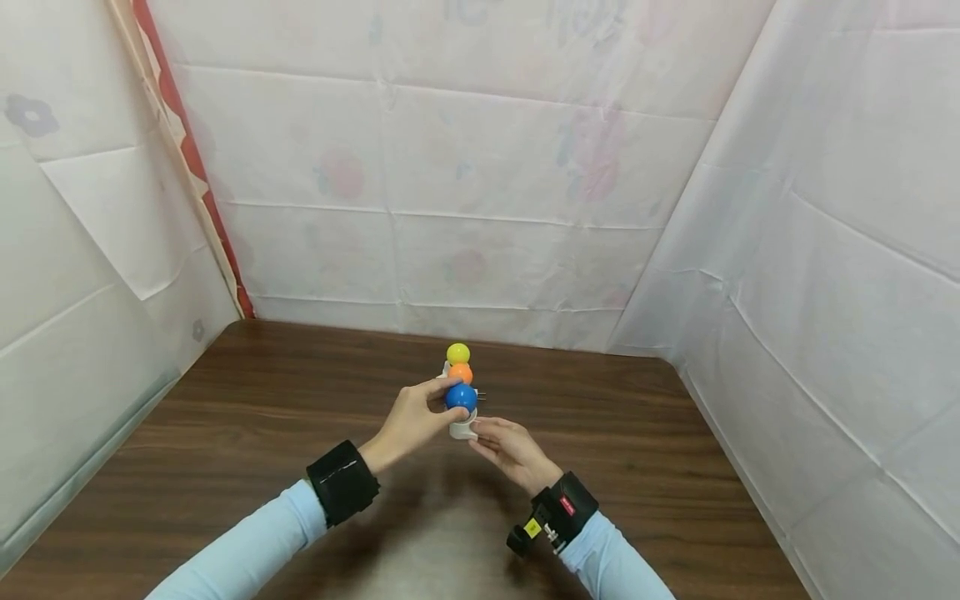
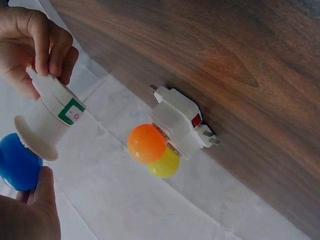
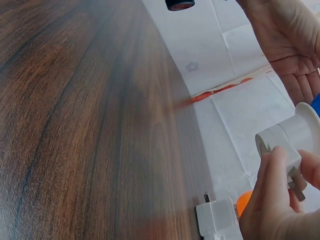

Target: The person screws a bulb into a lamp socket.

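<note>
In the head view my left hand [image 1: 408,423] pinches a small blue light bulb [image 1: 461,397] between thumb and fingers. Just below it, my right hand [image 1: 517,452] grips a white plug-in lamp holder [image 2: 49,117]. The bulb's base sits at the holder's round flared mouth; how far in it is cannot be told. A rocker switch [image 2: 74,115] with a green frame faces the left wrist camera. Flat metal prongs [image 3: 297,184] stick out of the holder between the right fingers. Both hands are above the table.
Beyond the hands, a white plug adapter [image 2: 175,120] with a red switch and metal prongs stands on the brown wooden table [image 1: 300,392]. An orange bulb [image 2: 146,143] and a yellow bulb [image 2: 166,165] are beside it. Pale sheets [image 1: 465,192] hang around the table.
</note>
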{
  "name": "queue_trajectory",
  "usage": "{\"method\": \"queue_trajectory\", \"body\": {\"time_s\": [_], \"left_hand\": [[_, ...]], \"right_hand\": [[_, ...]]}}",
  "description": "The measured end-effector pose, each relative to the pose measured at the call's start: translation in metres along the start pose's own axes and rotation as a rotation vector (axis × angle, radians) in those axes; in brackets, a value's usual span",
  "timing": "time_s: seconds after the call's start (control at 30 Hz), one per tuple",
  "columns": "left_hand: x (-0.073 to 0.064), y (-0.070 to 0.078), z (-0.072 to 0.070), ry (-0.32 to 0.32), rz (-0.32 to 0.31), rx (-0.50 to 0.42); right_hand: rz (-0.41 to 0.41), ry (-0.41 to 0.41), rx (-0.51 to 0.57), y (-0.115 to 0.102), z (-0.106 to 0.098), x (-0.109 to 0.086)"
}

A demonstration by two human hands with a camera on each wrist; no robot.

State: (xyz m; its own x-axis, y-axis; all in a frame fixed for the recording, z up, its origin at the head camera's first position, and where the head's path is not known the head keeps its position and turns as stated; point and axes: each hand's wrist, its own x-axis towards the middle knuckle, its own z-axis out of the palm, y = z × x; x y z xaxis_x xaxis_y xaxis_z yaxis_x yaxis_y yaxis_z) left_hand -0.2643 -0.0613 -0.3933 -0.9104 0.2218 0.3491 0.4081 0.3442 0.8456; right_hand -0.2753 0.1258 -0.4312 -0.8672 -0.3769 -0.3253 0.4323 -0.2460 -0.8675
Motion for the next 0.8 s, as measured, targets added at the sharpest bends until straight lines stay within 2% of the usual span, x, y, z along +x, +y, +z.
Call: {"method": "queue_trajectory", "body": {"time_s": [0.2, 0.53, 0.63, 0.8], "left_hand": [[-0.0018, -0.0022, 0.0010, -0.053, 0.060, -0.022], [-0.0007, -0.0015, -0.0025, -0.109, 0.029, -0.079], [-0.0016, 0.0000, -0.0029, -0.080, 0.008, -0.060], [-0.0040, 0.0030, -0.0029, 0.025, -0.035, -0.031]], "right_hand": [[-0.005, -0.014, -0.001, 0.0018, -0.0008, -0.0014], [0.001, -0.017, 0.005, 0.0011, 0.0012, -0.0025], [0.008, -0.004, 0.004, 0.0008, 0.0023, -0.0024], [0.013, 0.012, 0.006, -0.0007, 0.0040, -0.0029]]}}
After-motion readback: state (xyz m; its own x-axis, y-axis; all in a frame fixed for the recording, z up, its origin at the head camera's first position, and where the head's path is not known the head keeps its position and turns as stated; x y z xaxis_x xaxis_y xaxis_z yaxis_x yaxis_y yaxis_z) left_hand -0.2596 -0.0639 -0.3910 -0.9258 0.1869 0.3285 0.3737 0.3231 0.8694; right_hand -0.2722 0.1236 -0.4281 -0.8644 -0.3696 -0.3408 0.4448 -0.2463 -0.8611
